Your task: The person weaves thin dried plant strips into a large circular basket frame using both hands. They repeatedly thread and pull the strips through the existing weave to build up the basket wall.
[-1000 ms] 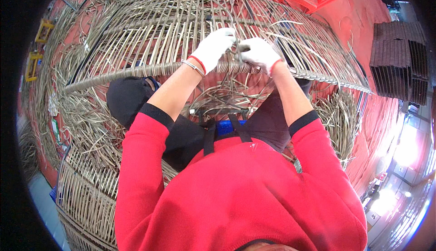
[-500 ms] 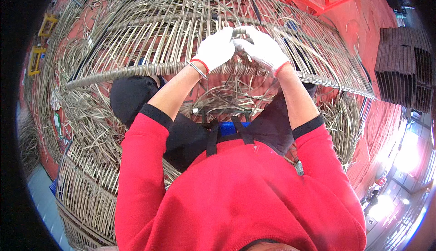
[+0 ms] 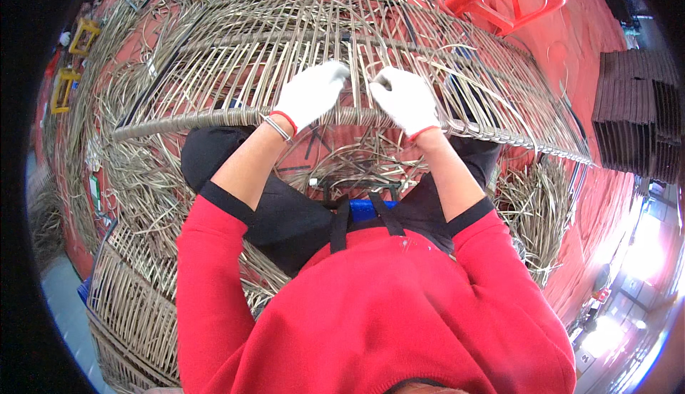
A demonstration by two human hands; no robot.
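A woven panel [image 3: 235, 66] of long tan strips on a frame lies across my lap, with a thick wrapped rim [image 3: 207, 119] along its near side. My left hand [image 3: 312, 96], in a white glove with a red cuff, rests over the middle of the panel with its fingers curled together. To its right, my right hand [image 3: 407, 101], gloved the same way, has fingertips drawn into a pinch. A few upright strips [image 3: 356, 84] show in the gap between the two hands. Whatever lies within either set of fingers is hidden.
Loose strips [image 3: 143, 187] lie in heaps on the red floor [image 3: 585, 201] around me. A red plastic stool [image 3: 528, 2] stands beyond the panel at right, near stacked brown slatted pieces [image 3: 631, 112]. Another woven piece [image 3: 135, 308] is at lower left; yellow objects [image 3: 64, 91] stand far left.
My hands were close together above the rim, fingertips nearly meeting. They have since come apart, the left one moving left and both slightly nearer to me.
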